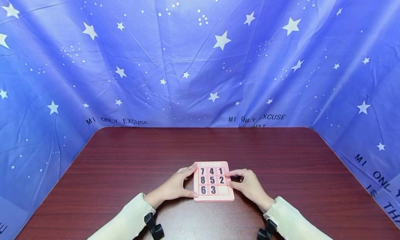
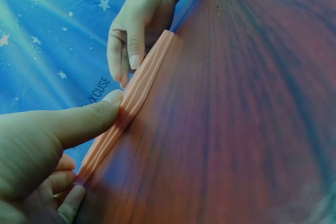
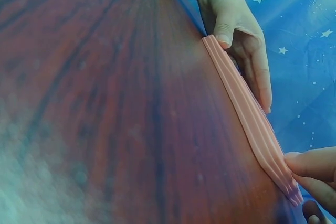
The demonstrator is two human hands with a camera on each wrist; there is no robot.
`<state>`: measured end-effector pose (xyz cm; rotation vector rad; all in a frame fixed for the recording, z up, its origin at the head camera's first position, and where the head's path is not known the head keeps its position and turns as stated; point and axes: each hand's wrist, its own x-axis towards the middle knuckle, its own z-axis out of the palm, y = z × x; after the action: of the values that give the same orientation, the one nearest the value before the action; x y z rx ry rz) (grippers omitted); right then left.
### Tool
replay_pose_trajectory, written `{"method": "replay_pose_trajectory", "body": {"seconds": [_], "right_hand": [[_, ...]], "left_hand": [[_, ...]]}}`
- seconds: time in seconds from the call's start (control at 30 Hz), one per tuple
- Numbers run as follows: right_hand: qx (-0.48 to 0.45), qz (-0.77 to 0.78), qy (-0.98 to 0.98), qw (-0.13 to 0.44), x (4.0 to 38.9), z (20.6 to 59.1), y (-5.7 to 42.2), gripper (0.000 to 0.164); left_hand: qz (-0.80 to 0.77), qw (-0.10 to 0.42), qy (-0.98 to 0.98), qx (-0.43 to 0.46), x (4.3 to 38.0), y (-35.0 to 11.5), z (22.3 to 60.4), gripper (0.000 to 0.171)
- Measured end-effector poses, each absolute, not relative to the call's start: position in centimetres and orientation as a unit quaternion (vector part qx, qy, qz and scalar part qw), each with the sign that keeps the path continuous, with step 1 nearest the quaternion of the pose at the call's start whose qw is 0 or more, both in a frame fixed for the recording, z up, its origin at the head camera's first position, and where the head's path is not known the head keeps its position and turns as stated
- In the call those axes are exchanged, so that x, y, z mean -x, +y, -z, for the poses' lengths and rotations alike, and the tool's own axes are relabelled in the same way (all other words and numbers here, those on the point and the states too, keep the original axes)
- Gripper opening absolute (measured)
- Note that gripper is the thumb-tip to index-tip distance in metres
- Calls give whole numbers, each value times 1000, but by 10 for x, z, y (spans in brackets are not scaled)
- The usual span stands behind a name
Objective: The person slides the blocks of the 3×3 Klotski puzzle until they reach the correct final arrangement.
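Observation:
A pink number slide puzzle (image 1: pixel 214 198) lies on the table in the head view. Its tiles read 7 4 1, 8 5 2 and 6 3, with the bottom right slot bare. My left hand (image 1: pixel 172 187) holds the left side, thumb at the lower corner and fingers at the upper one. On the right side, my right hand (image 1: pixel 250 186) grips the frame by thumb and index finger, close beside the 2 tile (image 1: pixel 221 180). Both wrist views show the puzzle's ridged edge (image 2: pixel 142 85) low and side-on, hiding the numbers. The right thumb (image 3: pixel 310 162) meets that edge.
The dark red wood table (image 1: pixel 125 156) spreads out around the puzzle. Behind it and at both sides hangs a blue curtain (image 1: pixel 187 42) with white stars and black lettering. Each wrist carries a black camera mount (image 1: pixel 153 226) over a pale sleeve.

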<state>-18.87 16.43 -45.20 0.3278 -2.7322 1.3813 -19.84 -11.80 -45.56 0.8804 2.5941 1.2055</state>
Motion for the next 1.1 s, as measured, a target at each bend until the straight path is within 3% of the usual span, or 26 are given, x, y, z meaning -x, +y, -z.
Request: {"method": "replay_pose_trajectory", "body": {"seconds": [1.1], "right_hand": [[-155,-474,-866,14,177,455,172,23]], "left_hand": [[-402,73,864,-295,198,-117,454,98]]}}
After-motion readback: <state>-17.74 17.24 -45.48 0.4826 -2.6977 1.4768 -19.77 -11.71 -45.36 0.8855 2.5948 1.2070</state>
